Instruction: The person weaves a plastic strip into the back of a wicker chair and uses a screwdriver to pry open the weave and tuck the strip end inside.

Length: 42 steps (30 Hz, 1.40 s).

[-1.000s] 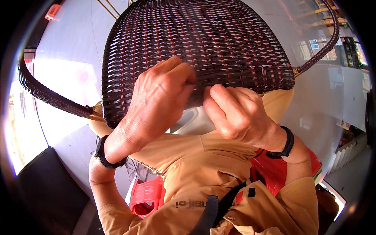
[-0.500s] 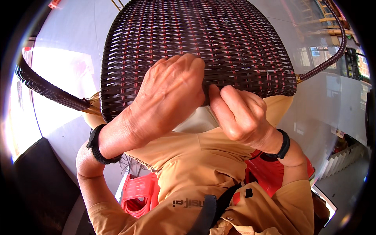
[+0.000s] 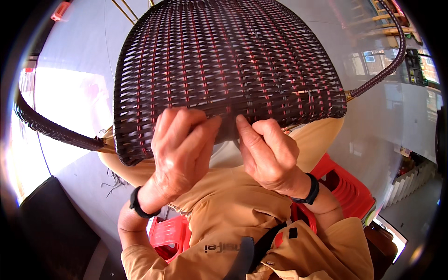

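Wicker panel [image 3: 219, 60], glossy dk-brown weave w/ red flecks, rounded corners, sits over our thighs [image 3: 322, 140]; L hand [image 3: 182, 149] & R hand [image 3: 269, 156] curl at near edge, can't tell if gripping.

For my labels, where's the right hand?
In the head view, the right hand is right of centre, at the woven panel's near edge, beside the left hand.

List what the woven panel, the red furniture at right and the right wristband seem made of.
Woven panel: probably synthetic rattan, dark brown with reddish strands; its flat strips have a slight sheen.
Red furniture: likely moulded plastic, smooth and glossy, judging by its ridges and even colour.
Right wristband: perhaps fabric or soft rubber, matte black; no weave shows, so either fits.
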### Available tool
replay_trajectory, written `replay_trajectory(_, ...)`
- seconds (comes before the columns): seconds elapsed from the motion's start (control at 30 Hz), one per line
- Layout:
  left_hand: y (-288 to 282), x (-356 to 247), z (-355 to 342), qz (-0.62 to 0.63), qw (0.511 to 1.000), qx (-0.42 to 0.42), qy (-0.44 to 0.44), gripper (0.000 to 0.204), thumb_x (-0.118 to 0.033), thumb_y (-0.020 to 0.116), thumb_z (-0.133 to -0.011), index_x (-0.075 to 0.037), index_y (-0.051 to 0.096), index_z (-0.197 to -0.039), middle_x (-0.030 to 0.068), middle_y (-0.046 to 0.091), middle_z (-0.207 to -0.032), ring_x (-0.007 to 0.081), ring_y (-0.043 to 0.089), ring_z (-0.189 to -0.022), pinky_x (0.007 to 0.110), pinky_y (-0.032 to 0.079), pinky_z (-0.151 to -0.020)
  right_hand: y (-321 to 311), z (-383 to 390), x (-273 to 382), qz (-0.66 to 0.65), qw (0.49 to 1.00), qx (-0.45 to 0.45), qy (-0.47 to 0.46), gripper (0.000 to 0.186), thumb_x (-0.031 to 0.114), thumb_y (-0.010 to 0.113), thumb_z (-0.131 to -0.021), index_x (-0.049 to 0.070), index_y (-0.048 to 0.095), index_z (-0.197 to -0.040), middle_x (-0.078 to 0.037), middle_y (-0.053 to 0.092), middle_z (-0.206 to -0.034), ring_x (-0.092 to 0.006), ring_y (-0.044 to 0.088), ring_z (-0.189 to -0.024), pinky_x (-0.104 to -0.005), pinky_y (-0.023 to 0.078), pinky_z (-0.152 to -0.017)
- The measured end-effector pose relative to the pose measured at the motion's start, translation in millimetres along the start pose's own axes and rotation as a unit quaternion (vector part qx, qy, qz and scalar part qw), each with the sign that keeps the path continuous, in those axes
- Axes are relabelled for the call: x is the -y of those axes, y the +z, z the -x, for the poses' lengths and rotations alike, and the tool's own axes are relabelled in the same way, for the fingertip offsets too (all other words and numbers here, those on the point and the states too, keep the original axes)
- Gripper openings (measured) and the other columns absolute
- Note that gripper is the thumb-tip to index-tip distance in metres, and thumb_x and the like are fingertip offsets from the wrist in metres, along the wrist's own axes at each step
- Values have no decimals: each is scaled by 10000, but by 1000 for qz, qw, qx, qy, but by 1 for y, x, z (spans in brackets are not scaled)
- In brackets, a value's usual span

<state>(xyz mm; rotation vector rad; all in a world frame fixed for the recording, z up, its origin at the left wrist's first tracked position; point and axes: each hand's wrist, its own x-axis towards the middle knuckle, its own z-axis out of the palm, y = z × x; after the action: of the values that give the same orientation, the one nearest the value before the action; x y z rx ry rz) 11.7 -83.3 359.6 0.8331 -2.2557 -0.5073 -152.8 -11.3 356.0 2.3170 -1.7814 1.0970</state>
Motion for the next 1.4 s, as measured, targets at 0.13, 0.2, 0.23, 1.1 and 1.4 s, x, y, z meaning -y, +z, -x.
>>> replay_trajectory(0.13,10,3,8,-40,997,-53,35,251,-11,653,-603,-30,667,-853,59,551,-780,242,556,-728,327,475,-645,4,-1,-2,-3,1000,6,-1,389,-152,610,-596,-81,642,-977,-61,504,-737,-145,502,-530,-271,400,-436)
replay_trajectory(0.2,12,2,9,-54,996,-62,35,244,-17,652,-606,-37,671,-848,56,552,-778,242,562,-736,325,481,-653,0,-3,0,-17,1000,12,11,374,-137,610,-631,-69,640,-998,-64,508,-743,-156,511,-551,-270,411,-457)
replay_trajectory(0.23,12,2,10,-65,995,-69,36,237,-22,650,-609,-45,675,-844,52,554,-776,242,568,-745,323,487,-661,-3,-3,2,-54,997,21,43,371,-123,612,-652,-60,636,-1017,-69,515,-751,-163,516,-560,-272,420,-473)
replay_trajectory(1.1,19,-2,10,-96,992,-76,10,300,23,637,-661,-22,670,-957,86,608,-941,254,572,-814,338,477,-708,-4,-57,-28,-173,968,146,106,153,-34,649,-734,5,655,-882,-76,561,-732,-184,544,-564,-278,431,-525)
replay_trajectory(1.4,21,-3,9,-119,988,-92,26,252,-50,639,-679,-3,667,-924,70,607,-931,229,585,-788,325,465,-689,-6,-70,-35,-219,944,231,84,66,21,595,-756,-1,579,-816,-128,551,-759,-306,560,-706,-366,451,-639)
